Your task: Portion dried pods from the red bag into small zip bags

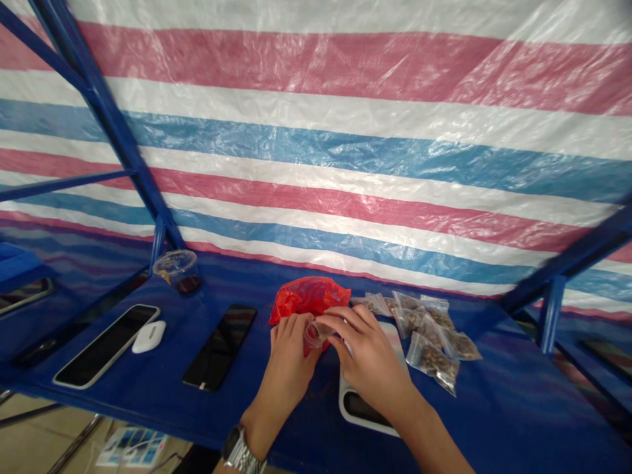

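Observation:
My left hand (289, 349) and my right hand (363, 349) meet in front of a crumpled red plastic bag (309, 295). Between their fingertips is a small clear plastic bag (314, 332), its mouth spread into a round opening; its contents cannot be made out. Both hands have their fingers closed around its edges. Under my right hand and forearm lies a white digital scale (347, 400), partly covered, its dark display near me. To its right is a pile of small zip bags (428, 329) filled with brown bits.
On the blue table (162, 408) to the left lie a black phone (220, 347), a white-cased phone (106, 345) and a white earbud case (149, 336). A clear plastic cup (178, 271) with dark liquid stands behind them. Blue metal posts and a striped tarp (355, 164) rise at the back.

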`<action>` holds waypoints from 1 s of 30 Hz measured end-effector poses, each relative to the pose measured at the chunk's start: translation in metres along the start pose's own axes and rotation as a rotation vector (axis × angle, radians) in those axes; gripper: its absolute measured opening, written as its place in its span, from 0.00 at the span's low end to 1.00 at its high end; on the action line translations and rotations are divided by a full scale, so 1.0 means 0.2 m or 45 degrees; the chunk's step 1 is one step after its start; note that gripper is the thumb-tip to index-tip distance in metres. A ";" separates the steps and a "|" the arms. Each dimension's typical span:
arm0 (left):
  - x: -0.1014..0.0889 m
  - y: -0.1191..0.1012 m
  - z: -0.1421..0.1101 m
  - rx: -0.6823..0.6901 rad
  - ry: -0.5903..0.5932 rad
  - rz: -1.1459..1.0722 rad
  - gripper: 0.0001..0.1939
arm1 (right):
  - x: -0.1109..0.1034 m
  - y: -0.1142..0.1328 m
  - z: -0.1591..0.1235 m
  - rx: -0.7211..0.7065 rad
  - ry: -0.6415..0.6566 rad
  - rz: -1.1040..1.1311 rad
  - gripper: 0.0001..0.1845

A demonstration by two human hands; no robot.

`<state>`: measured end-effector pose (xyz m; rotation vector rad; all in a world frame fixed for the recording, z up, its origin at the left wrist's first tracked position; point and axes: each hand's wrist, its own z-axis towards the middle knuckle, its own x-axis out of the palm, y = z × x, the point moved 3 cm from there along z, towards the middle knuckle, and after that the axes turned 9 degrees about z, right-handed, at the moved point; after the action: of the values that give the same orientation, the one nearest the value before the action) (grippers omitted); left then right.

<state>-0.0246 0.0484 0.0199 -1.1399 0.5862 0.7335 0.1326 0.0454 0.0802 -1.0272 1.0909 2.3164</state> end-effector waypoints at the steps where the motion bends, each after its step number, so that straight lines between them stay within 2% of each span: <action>1: 0.00 0.00 0.00 -0.006 -0.011 -0.014 0.18 | 0.01 0.01 0.00 -0.035 0.009 -0.053 0.23; 8: 0.01 0.02 -0.01 -0.184 -0.041 -0.249 0.16 | 0.06 0.06 0.03 -0.252 0.095 -0.261 0.30; 12: -0.02 0.00 0.01 -0.259 -0.075 -0.384 0.14 | 0.05 0.07 0.07 -0.296 0.080 -0.222 0.28; 15: -0.08 -0.01 0.00 -0.319 -0.130 -0.497 0.10 | 0.02 0.05 0.12 -0.219 -0.010 -0.136 0.28; 17: -0.12 0.01 -0.02 -0.444 -0.169 -0.562 0.10 | 0.02 0.01 0.15 -0.093 -0.042 -0.123 0.27; 19: -0.16 0.07 -0.05 -0.630 -0.228 -0.539 0.13 | 0.04 -0.03 0.18 0.002 0.033 -0.145 0.25; 21: -0.17 0.13 -0.08 -0.793 -0.236 -0.413 0.15 | 0.09 -0.06 0.20 0.029 0.179 -0.176 0.24; 23: -0.16 0.17 -0.08 -0.866 -0.175 -0.285 0.16 | 0.14 -0.08 0.20 0.041 0.279 -0.210 0.24; 25: -0.12 0.18 -0.08 -0.862 -0.101 -0.263 0.16 | 0.18 -0.08 0.20 0.054 0.313 -0.234 0.24; 28: -0.03 0.16 -0.05 -0.854 -0.036 -0.450 0.14 | 0.22 -0.09 0.20 0.068 0.344 -0.222 0.23; 30: 0.01 0.14 -0.03 -0.864 -0.053 -0.568 0.14 | 0.23 -0.09 0.18 0.080 0.375 -0.205 0.23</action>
<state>-0.0461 0.0500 0.0003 -1.8014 0.0174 0.5724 0.0969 0.0869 0.0527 -1.4087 1.1323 2.0360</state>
